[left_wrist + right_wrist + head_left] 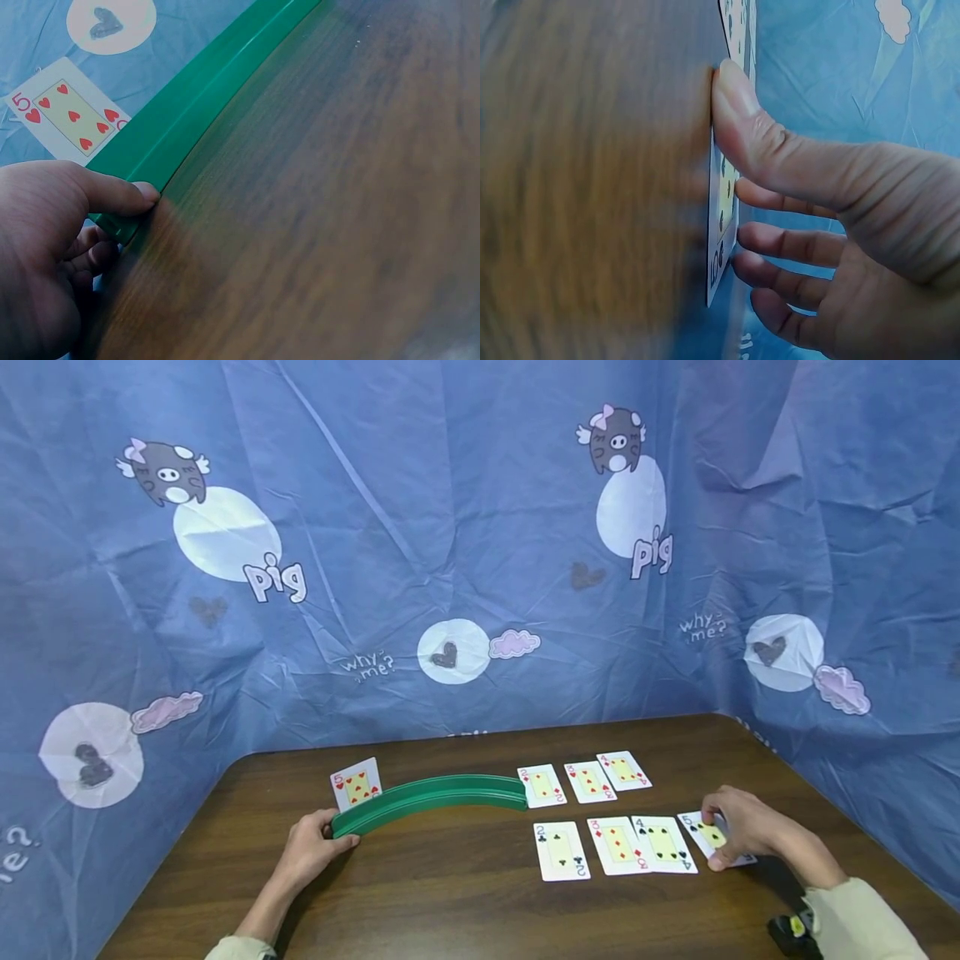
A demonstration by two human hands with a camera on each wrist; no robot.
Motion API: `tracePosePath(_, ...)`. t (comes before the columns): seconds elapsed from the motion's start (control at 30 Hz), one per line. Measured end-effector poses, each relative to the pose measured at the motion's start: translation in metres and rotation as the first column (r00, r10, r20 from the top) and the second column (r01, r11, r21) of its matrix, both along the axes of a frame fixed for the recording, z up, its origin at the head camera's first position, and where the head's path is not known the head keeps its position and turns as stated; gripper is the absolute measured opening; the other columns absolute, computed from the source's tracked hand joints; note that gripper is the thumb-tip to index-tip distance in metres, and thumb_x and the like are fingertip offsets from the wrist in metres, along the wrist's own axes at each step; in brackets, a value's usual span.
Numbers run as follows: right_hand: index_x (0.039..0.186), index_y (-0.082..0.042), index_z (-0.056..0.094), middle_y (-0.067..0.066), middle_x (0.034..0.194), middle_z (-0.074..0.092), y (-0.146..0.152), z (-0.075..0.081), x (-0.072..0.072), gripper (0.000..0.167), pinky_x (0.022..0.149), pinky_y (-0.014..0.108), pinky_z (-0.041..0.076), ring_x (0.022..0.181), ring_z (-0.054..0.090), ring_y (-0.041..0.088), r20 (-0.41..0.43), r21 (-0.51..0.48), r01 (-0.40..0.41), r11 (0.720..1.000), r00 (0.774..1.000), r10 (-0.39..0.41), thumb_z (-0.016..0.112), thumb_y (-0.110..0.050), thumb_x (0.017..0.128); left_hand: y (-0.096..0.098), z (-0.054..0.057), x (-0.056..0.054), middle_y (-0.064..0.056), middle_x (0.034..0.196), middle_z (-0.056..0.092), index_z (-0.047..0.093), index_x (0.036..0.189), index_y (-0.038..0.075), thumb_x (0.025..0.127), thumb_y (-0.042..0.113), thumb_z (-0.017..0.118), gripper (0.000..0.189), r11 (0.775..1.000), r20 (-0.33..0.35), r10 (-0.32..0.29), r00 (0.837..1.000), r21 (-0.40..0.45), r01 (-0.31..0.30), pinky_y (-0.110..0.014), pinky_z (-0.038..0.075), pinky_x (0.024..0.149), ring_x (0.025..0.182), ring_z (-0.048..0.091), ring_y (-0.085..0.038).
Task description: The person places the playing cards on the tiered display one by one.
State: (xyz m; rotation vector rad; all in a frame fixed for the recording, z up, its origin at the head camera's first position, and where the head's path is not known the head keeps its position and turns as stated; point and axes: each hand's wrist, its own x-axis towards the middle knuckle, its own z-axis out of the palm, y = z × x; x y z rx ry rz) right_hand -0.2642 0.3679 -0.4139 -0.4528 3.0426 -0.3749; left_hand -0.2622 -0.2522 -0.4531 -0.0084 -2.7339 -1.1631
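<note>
– Holding what on the left?
– With the left grip (pixel 311 847), pinching the left end of the green card holder (pixel 435 793), with thumb over the front and fingers curled around the end.
– And lying where?
– Across the tabletop (pixel 450 902), nearer the far edge, curving from the left side toward the middle, with the five of hearts (pixel 356 783) upright and tilted at its left end.
– And on the right?
– With the right grip (pixel 742 831), holding the black five (pixel 701 827) by opposite edges, toward the right edge of the tabletop. Hard to tell whether lifted.
– Likely to handle how?
– Probably light, stiff and smooth, like hard plastic; best to take by an end, clear of the slot. As for the cards, likely thin, springy and slick; best to pinch by the edges, without creasing.
– Anything to read?
– On the blue curtain (pixel 480 527), "pig" and "why me?". On the two of clubs (pixel 562 852), three of diamonds (pixel 617 843) and black four (pixel 663 844), just numbers and suits. Without any readable brand.
</note>
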Motion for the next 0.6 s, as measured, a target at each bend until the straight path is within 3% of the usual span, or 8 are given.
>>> tracePosePath(0.1,0.098,-0.011,0.060,0.011,0.100,0.057,-0.0004,0.0011,0.0011,0.065,0.075,0.045,0.049,0.088,0.054,0.027,0.002,0.024,0.016,1.000,1.000,-0.016,0.098,-0.035,0.050,-0.0012,0.0010,-0.0002,-0.011,0.090,0.066,0.070,0.106,-0.004,0.076,0.011,0.082,0.037,1.000,-0.004,-0.001,1.000,-0.003,0.001,-0.026,0.040,0.068,0.079,0.053,-0.016)
tracePosePath(0.3,0.130,0.001,0.053,0.027,0.111,0.051,-0.0042,0.0073,0.0072,0.108,0.072,0.058,0.049,0.092,0.056,0.039,-0.070,0.152,0.096,0.984,0.994,-0.086,0.094,-0.053,0.045,0.0002,0.0013,0.0002,-0.009,0.087,0.066,0.070,0.104,-0.004,0.075,0.011,0.082,0.035,1.000,-0.010,0.000,1.000,0.013,0.000,-0.026,0.040,0.067,0.077,0.053,-0.015)
tracePosePath(0.4,0.122,0.000,0.059,0.026,0.109,0.048,-0.0061,0.0094,0.0090,0.099,0.069,0.055,0.049,0.091,0.054,0.038,-0.078,0.177,0.121,0.977,0.991,-0.109,0.093,-0.054,0.045,0.0001,0.0018,-0.0007,-0.010,0.087,0.066,0.070,0.105,-0.004,0.076,0.010,0.082,0.035,1.000,-0.010,-0.001,1.000,0.013,0.001,-0.026,0.040,0.067,0.078,0.053,-0.015)
tracePosePath(0.6,0.102,-0.012,0.062,0.022,0.117,0.051,-0.0050,0.0091,0.0090,0.071,0.068,0.052,0.050,0.098,0.055,0.040,-0.023,0.141,0.068,0.988,0.998,-0.065,0.093,-0.050,0.051,-0.0011,-0.0005,-0.0006,-0.010,0.089,0.066,0.070,0.104,-0.004,0.075,0.010,0.082,0.034,1.000,-0.016,-0.007,1.000,0.001,0.007,-0.025,0.040,0.067,0.078,0.053,-0.015)
